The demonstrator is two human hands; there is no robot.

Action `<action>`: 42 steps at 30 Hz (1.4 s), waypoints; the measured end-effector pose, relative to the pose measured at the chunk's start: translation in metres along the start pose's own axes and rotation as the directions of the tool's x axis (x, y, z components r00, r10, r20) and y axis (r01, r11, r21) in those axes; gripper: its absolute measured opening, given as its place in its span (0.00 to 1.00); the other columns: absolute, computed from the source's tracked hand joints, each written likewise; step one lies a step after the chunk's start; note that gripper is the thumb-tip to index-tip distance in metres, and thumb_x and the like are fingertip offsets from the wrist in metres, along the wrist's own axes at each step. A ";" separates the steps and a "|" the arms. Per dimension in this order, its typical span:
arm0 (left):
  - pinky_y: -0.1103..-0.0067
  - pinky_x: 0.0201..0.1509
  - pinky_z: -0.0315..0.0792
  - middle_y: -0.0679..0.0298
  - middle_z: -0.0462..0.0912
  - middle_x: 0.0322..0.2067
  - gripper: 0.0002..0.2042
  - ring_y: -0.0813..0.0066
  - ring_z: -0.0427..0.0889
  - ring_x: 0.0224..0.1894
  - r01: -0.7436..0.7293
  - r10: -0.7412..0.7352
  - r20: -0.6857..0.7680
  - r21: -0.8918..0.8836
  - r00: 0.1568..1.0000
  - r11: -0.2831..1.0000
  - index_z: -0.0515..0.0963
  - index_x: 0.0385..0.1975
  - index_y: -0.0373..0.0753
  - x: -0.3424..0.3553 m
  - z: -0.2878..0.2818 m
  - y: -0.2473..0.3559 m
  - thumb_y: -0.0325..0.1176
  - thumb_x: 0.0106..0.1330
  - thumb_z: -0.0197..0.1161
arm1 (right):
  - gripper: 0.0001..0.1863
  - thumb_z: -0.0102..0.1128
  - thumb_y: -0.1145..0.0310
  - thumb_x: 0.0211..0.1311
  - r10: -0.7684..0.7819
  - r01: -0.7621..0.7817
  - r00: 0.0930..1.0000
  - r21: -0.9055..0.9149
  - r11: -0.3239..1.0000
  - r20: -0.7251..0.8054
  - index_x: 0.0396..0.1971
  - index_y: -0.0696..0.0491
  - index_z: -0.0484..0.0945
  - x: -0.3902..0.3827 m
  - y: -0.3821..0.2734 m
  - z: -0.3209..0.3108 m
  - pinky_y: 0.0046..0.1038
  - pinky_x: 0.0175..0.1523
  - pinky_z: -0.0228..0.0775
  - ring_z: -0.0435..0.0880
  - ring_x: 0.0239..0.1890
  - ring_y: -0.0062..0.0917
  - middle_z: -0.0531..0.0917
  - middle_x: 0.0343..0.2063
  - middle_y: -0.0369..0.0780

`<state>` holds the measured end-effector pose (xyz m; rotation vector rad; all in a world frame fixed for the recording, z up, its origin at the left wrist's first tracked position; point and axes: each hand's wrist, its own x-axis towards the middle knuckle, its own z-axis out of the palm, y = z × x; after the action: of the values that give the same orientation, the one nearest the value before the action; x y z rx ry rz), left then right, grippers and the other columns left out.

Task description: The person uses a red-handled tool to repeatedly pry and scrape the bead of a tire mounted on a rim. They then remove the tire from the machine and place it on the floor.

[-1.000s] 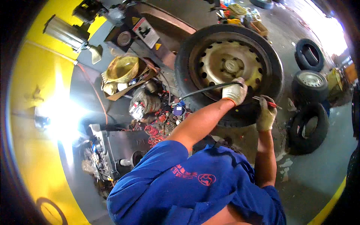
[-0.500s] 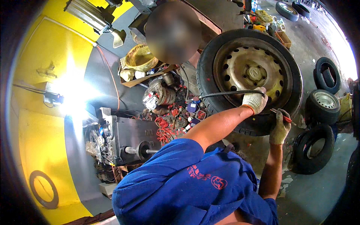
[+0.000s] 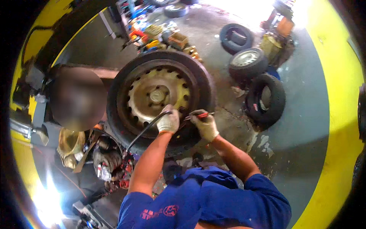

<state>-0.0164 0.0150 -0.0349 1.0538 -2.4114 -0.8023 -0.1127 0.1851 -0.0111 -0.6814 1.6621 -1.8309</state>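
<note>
A big black tyre (image 3: 206, 89) on a worn steel rim (image 3: 142, 86) faces me, its pale hub in the middle. My left hand (image 3: 168, 121), in a knitted white glove, is closed around the end of a black hose (image 3: 143, 133) over the rim's lower edge. The hose runs down and left from it. Just to the right, over the tyre's sidewall, my gloved right hand (image 3: 204, 125) grips a slim red-handled tool (image 3: 204, 115) with a thin metal tip. My fingers cover part of the tool, and its exact kind is unclear.
At the right on the floor are a loose tyre (image 3: 275, 103), a wheel with a silver rim (image 3: 248, 60) and another tyre (image 3: 230, 35). A yellowish basin (image 3: 70, 141) and cluttered metal parts (image 3: 106, 156) stand at lower left. Beyond the wheel sits a small box (image 3: 178, 39) among clutter.
My view has swung to the right, so the wheel and both hands appear further left. Both hands still hold the hose and the red-handled tool near the tyre's lower edge.
</note>
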 end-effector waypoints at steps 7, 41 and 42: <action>0.57 0.46 0.76 0.44 0.83 0.34 0.10 0.41 0.82 0.41 -0.063 0.063 0.033 -0.013 0.997 0.998 0.77 0.31 0.36 0.002 0.013 -0.010 0.35 0.68 0.53 | 0.09 0.65 0.69 0.71 0.055 -0.053 0.998 0.041 0.998 -0.039 0.44 0.57 0.82 -0.008 -0.007 0.002 0.26 0.53 0.74 0.81 0.43 0.18 0.85 0.38 0.34; 0.67 0.43 0.70 0.56 0.73 0.31 0.10 0.59 0.72 0.37 -0.293 0.314 -0.084 0.197 0.946 0.936 0.71 0.28 0.42 0.022 0.090 -0.077 0.36 0.71 0.48 | 0.07 0.64 0.72 0.69 -0.059 0.058 0.998 -0.036 0.998 -0.038 0.42 0.57 0.84 -0.001 0.015 0.000 0.27 0.49 0.76 0.83 0.40 0.21 0.87 0.37 0.36; 0.67 0.40 0.71 0.59 0.72 0.28 0.09 0.61 0.72 0.35 -0.283 0.311 -0.200 0.157 0.929 0.946 0.71 0.27 0.43 0.020 0.106 -0.098 0.35 0.71 0.50 | 0.06 0.65 0.72 0.70 -0.086 0.087 0.996 -0.031 0.996 0.028 0.42 0.57 0.84 -0.007 -0.002 0.011 0.26 0.49 0.76 0.83 0.41 0.22 0.87 0.38 0.36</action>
<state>-0.0347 -0.0182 -0.1755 0.7466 -2.3714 -0.4107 -0.1004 0.1827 -0.0077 -0.7989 1.6717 -1.8505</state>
